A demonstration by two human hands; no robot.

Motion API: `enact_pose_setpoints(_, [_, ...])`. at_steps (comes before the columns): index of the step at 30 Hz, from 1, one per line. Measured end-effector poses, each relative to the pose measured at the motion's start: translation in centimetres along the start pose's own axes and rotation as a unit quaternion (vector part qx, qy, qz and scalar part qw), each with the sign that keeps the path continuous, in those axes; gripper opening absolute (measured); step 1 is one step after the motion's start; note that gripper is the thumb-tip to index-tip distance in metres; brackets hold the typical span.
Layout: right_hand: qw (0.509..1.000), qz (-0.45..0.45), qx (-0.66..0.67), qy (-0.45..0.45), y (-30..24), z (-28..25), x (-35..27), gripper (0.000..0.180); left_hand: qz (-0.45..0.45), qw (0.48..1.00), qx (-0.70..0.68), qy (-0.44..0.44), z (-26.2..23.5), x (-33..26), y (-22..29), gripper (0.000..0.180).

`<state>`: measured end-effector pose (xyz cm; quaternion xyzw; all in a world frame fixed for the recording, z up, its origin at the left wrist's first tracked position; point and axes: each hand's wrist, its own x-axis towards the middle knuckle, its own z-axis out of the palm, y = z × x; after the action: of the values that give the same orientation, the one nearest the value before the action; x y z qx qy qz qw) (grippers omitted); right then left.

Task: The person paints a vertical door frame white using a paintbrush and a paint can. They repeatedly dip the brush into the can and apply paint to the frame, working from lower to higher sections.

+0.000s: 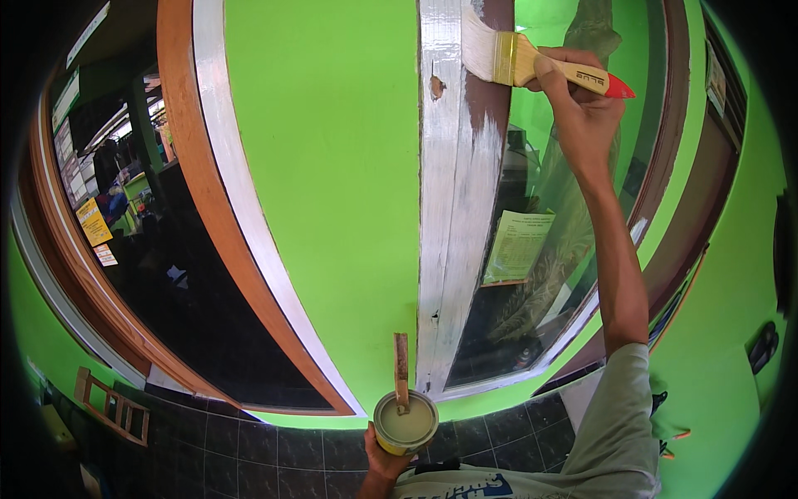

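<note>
My right hand (582, 108) is raised high and grips a flat paintbrush (519, 60) with a pale wooden handle and a red end. Its white-loaded bristles press against the brown wooden window frame (453, 216), whose lower stretch is streaked with white paint while the part by the brush is still brown. My left hand (381, 461) holds a small round tin of pale paint (405, 421) low at the bottom, with a wooden stir stick (401, 370) standing in it.
A bright green wall (332, 166) fills the gap between two windows. The left window (191, 291) has a brown frame with a white-painted inner edge. A paper sheet (517, 247) hangs behind the right glass. Dark tiles (249, 449) run along the base.
</note>
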<state>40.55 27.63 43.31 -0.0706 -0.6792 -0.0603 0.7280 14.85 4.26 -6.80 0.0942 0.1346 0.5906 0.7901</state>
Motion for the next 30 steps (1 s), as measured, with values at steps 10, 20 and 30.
enact_pose_setpoints(10, [0.999, 0.033, -0.042, -0.008, -0.8, -0.4, -2.8, 0.016, -0.002, 1.0, -0.001, 0.0, -0.6, 0.0, -0.2, 0.081])
enact_pose_setpoints(20, [0.991, 0.065, -0.112, -0.026, -2.2, -0.5, -5.7, 0.016, -0.001, 1.0, 0.007, 0.008, -0.3, 0.0, 0.0, 0.082])
enact_pose_setpoints(30, [0.993, 0.073, -0.087, -0.004, -1.3, -1.7, -6.9, 0.016, -0.001, 1.0, 0.0, 0.012, -0.2, -0.2, 0.0, 0.081])
